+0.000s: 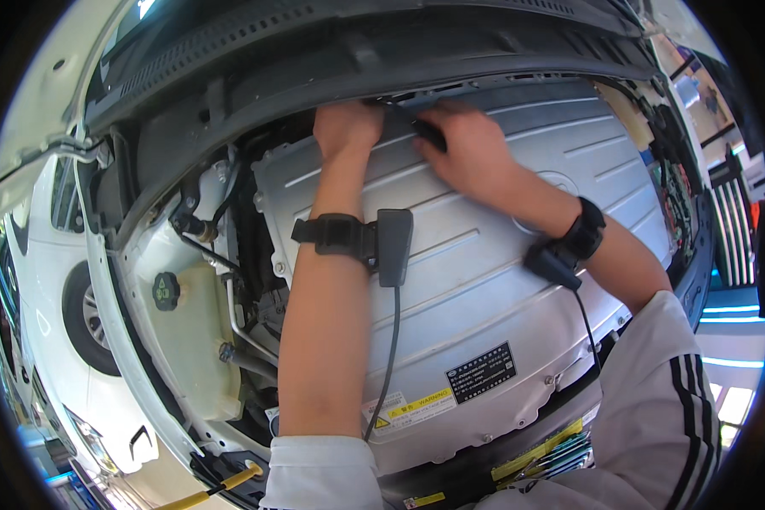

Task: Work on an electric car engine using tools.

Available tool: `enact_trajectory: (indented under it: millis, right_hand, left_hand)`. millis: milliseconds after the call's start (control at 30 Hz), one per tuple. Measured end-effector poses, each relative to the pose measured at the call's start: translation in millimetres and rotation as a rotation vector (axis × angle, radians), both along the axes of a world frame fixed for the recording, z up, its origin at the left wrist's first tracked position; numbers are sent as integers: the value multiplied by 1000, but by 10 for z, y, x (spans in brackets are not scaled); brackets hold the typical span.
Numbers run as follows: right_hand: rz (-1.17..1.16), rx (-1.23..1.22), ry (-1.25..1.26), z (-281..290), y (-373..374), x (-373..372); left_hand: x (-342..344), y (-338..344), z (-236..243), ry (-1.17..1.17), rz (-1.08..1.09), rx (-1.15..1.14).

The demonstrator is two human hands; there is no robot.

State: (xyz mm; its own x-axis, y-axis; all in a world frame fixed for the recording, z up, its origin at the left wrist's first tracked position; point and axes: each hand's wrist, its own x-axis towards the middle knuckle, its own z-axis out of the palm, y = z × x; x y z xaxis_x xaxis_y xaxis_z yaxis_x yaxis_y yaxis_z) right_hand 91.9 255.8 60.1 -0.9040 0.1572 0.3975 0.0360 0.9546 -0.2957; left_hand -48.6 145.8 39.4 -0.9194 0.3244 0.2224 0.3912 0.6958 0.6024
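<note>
A large ribbed silver metal cover [433, 306] fills the middle of the engine bay, beneath a black plastic cowl [357, 47]. My left hand [347, 127] reaches to the cover's rear edge at the cowl, its fingers hidden there. Just right of it, my right hand [463, 144], slightly blurred, is closed on a black object [427, 127], perhaps a tool handle, whose far end lies near my left hand. Each wrist wears a strapped black device [395, 246] with a cable.
A translucent reservoir [195, 340] with a dark cap and several hoses sit left of the cover. A white car [55, 331] stands beyond. A yellow rod [225, 484] is at lower left, and small tools [557, 455] lie at the front edge.
</note>
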Motion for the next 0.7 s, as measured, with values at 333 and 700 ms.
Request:
enact_trajectory:
  millis: [333,700]
  right_hand:
    - [131,106,8,86,-37,76]
    - [110,-100,-224,142,35,-158]
  left_hand:
    - [37,-94,66,-61,37,82]
    - [33,-163,76,-122,-18,-3]
